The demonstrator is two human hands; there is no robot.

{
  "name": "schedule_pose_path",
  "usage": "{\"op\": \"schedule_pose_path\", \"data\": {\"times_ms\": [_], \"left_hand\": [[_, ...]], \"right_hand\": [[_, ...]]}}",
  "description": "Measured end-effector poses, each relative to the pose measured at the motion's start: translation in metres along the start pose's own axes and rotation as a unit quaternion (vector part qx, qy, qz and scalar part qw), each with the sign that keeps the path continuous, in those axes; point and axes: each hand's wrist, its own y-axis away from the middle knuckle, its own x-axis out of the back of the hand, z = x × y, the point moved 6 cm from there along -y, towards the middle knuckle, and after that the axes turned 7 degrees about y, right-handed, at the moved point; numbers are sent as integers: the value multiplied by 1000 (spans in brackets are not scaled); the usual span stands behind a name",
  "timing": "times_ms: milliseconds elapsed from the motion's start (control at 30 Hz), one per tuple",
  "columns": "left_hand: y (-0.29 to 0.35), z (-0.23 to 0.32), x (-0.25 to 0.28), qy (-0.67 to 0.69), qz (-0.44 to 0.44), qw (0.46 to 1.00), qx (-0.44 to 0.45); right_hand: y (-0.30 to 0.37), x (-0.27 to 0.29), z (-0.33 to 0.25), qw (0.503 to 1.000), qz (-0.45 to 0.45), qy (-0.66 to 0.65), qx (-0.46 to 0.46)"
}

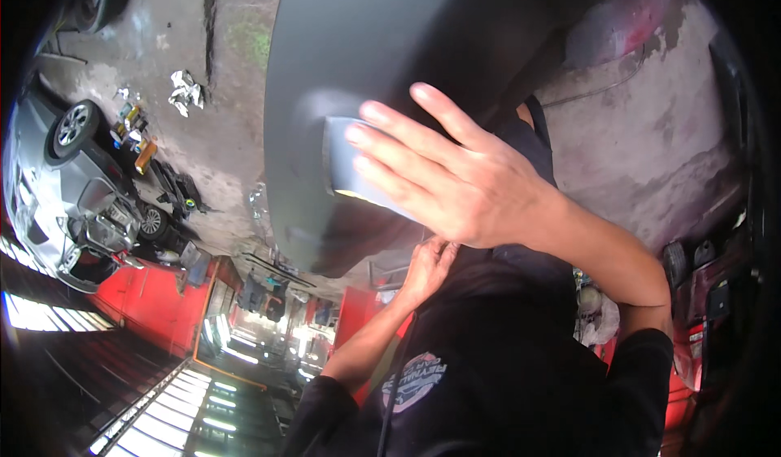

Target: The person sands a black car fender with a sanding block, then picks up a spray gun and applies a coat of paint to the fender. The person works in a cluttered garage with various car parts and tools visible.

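A smooth dark grey car body panel [342, 42] with a curved outline stretches away in front of me. My right hand [464, 184] lies over a grey sheet of sandpaper [340, 152], pressing it to the panel's surface. The fingers are extended and somewhat spread, while the palm covers part of the sheet. A thin yellow strip shows along the sheet's near edge. Close to my body, below the panel's near end, my left hand [431, 268] has its fingers curled. Whatever it may hold is hidden.
Crumpled white paper [185, 92] lies on the stained concrete floor [236, 123]. To the left stands a silver car [81, 205] with its front end taken apart, near a red partition [150, 302]. Car parts and a wheel [674, 263] sit at the right.
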Motion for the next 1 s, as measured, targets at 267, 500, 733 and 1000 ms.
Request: {"op": "schedule_pose_path", "data": {"times_ms": [267, 500, 733, 1000], "left_hand": [[-1, -21, -4, -25, 50, 993, -102], [2, -12, 2, 5, 17, 1000, 5], [2, -32, -6, -16, 16, 1000, -13], [6, 10, 0, -39, 15, 999, -30]], "right_hand": [[23, 25, -9, 1000, 9, 10, -17], [0, 0, -1, 1000, 9, 12, -22], [35, 30, -6, 999, 26, 13, -37], [2, 1, 4, 999, 32, 5, -9]]}}
